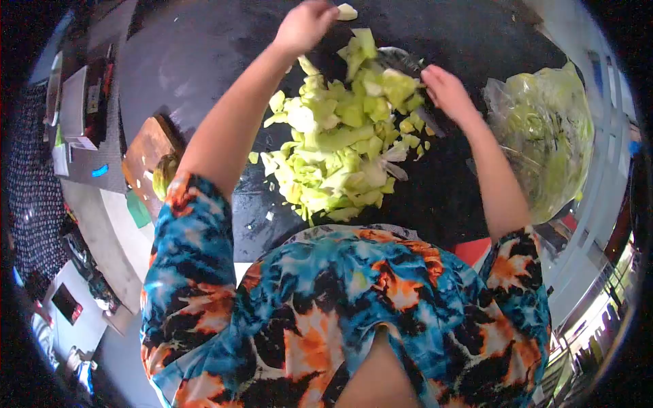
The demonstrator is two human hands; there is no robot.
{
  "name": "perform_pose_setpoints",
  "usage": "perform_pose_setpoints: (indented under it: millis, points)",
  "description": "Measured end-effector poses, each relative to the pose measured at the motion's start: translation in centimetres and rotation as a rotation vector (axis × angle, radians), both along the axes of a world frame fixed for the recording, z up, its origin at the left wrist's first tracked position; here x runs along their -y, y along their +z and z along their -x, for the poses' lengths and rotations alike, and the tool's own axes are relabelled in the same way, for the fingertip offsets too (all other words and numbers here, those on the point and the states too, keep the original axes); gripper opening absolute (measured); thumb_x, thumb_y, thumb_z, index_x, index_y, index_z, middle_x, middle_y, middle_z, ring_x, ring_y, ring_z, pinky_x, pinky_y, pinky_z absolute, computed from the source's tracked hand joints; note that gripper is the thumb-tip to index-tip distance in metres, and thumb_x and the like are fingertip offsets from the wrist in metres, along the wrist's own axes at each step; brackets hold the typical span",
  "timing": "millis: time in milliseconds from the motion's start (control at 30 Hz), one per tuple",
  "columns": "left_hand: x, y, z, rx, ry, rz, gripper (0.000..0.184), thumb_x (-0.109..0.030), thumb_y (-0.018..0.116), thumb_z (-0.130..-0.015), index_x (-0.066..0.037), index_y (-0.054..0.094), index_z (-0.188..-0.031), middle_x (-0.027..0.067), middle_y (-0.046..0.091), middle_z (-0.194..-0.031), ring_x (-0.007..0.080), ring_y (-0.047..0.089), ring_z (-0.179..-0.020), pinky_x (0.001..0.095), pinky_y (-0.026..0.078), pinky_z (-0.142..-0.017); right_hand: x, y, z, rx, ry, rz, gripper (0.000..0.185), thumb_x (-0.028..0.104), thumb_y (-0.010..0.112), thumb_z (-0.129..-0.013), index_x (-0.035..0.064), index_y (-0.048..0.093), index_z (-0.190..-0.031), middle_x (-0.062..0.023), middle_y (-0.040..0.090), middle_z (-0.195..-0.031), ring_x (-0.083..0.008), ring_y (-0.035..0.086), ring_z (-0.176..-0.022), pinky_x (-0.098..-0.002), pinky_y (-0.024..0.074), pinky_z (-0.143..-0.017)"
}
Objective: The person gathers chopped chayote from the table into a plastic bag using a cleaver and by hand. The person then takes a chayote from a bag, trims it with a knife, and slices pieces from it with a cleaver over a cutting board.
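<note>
A heap of cut pale green cabbage pieces (pixel 333 143) lies on the dark table in front of me. My left hand (pixel 307 28) is beyond the heap's far left side, fingers closed. A pale piece (pixel 347 11) is right at its fingertips; whether they grip it I cannot tell. My right hand (pixel 449 94) is at the heap's far right with its fingers pinched together. A dark, shiny, see-through-looking thing (pixel 400 60) reaches to those fingertips, too blurred to name. Larger cabbage pieces (pixel 401 86) near it are smeared by motion.
A clear plastic bag (pixel 544 143) of green leaves stands on the right. At the left, a wooden board (pixel 146 155) carries a yellow-green vegetable piece (pixel 164 175). Small scraps lie on the dark table (pixel 211 47). A white box (pixel 76 102) is farther left.
</note>
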State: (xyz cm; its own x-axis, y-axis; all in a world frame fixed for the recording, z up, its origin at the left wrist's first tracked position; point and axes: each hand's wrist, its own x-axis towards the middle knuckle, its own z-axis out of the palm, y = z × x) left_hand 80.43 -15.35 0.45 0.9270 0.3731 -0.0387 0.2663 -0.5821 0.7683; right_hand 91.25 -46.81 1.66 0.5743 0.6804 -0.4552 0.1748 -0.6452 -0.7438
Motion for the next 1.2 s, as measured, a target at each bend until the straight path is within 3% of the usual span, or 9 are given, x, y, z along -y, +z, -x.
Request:
perform_pose_setpoints:
  millis: [100, 167, 267, 533, 833, 1033, 1100, 1133, 1200]
  points:
    - [-2.3, -3.4, -4.8, -0.197, 0.035, -0.061, 0.055, -0.051, 0.051, -0.089, -0.011, 0.050, -0.127, 0.0155, 0.056, -0.122, 0.0263, 0.043, -0.123, 0.0459, 0.038, -0.098, -1.1, 6.1, 5.8, 0.329, 0.171, 0.080, 0.029, 0.037, 0.049, -0.092, 0.0088, 0.054, -0.098, -0.0167, 0.062, -0.085, -0.0384, 0.060, -0.078, -0.0454, 0.0466, -0.064]
    - [-1.6, -6.3, -5.6, 0.004, -0.331, -0.745, 0.048, -0.044, 0.051, -0.091, -0.008, 0.051, -0.124, 0.0172, 0.059, -0.113, 0.0266, 0.057, -0.100, 0.0400, 0.046, -0.086, -1.0, 9.4, 7.5, 0.370, 0.237, 0.031, 0.029, 0.038, 0.049, -0.092, 0.0099, 0.054, -0.098, -0.0161, 0.063, -0.084, -0.0369, 0.061, -0.077, -0.0451, 0.0472, -0.065]
    - [5.6, -4.3, -4.8, -0.186, -0.192, -0.421, 0.044, -0.058, 0.052, -0.083, -0.025, 0.067, -0.108, 0.0076, 0.055, -0.120, 0.0329, 0.054, -0.107, 0.0448, 0.047, -0.090, 0.4, 11.2, 7.1, 0.358, 0.064, 0.029, 0.028, 0.035, 0.051, -0.092, 0.0085, 0.056, -0.101, -0.0170, 0.063, -0.082, -0.0366, 0.061, -0.076, -0.0414, 0.0479, -0.065]
    - [12.2, 2.7, 7.8, -0.147, -0.615, -0.105, 0.031, -0.034, 0.057, -0.085, -0.004, 0.065, -0.085, 0.0171, 0.060, -0.088, 0.0349, 0.057, -0.087, 0.0460, 0.046, -0.079, 4.2, 5.7, -2.8, 0.072, -0.323, 0.010, 0.027, 0.032, 0.047, -0.096, 0.0092, 0.052, -0.084, 0.0036, 0.045, -0.061, -0.0063, 0.040, -0.048, -0.0221, 0.0328, -0.044]
    - [1.6, 5.3, 9.2, -0.096, 0.025, 0.301, 0.037, -0.032, 0.050, -0.094, 0.000, 0.064, -0.105, 0.0075, 0.067, -0.098, 0.0156, 0.060, -0.093, 0.0298, 0.047, -0.082, -3.7, 3.6, -3.5, 0.032, -0.172, 0.021, 0.039, 0.040, 0.050, -0.092, 0.0027, 0.059, -0.087, -0.0010, 0.047, -0.055, -0.0108, 0.044, -0.042, -0.0272, 0.0375, -0.042]
    - [1.1, 4.9, 13.2, -0.142, 0.313, 0.482, 0.028, -0.027, 0.053, -0.090, -0.002, 0.067, -0.088, 0.0018, 0.062, -0.075, 0.0091, 0.053, -0.067, 0.0254, 0.045, -0.065, -14.9, 1.4, -5.0, 0.522, 0.011, 0.158, 0.049, 0.054, 0.039, -0.090, 0.0131, 0.065, -0.097, -0.0116, 0.066, -0.103, -0.0377, 0.059, -0.099, -0.0483, 0.0458, -0.081]
    - [2.7, 4.0, 15.7, -0.128, 0.233, 0.457, 0.028, -0.026, 0.053, -0.090, -0.001, 0.066, -0.091, 0.0029, 0.064, -0.078, 0.0104, 0.055, -0.073, 0.0265, 0.045, -0.070, -17.1, -1.8, -6.6, 0.701, 0.021, -0.018, 0.042, 0.047, 0.049, -0.091, 0.0089, 0.066, -0.097, -0.0037, 0.050, -0.055, -0.0144, 0.048, -0.045, -0.0303, 0.0397, -0.047]
    - [3.7, 4.1, 16.9, -0.181, 0.248, 0.432, 0.027, -0.026, 0.054, -0.090, -0.001, 0.066, -0.093, 0.0038, 0.064, -0.080, 0.0112, 0.056, -0.076, 0.0269, 0.045, -0.072, -18.3, 3.2, -4.6, 0.496, -0.050, 0.210, 0.046, 0.047, 0.045, -0.088, 0.0091, 0.068, -0.099, -0.0173, 0.065, -0.102, -0.0351, 0.060, -0.100, -0.0452, 0.0460, -0.086]
    - [5.0, 4.1, 19.2, -0.212, 0.305, 0.408, 0.026, -0.025, 0.055, -0.090, -0.001, 0.065, -0.096, 0.0050, 0.065, -0.083, 0.0123, 0.058, -0.079, 0.0273, 0.046, -0.075, -19.7, 3.3, -4.8, 0.484, 0.059, 0.218, 0.043, 0.046, 0.045, -0.088, 0.0109, 0.068, -0.098, -0.0171, 0.065, -0.103, -0.0345, 0.061, -0.098, -0.0451, 0.0463, -0.085]
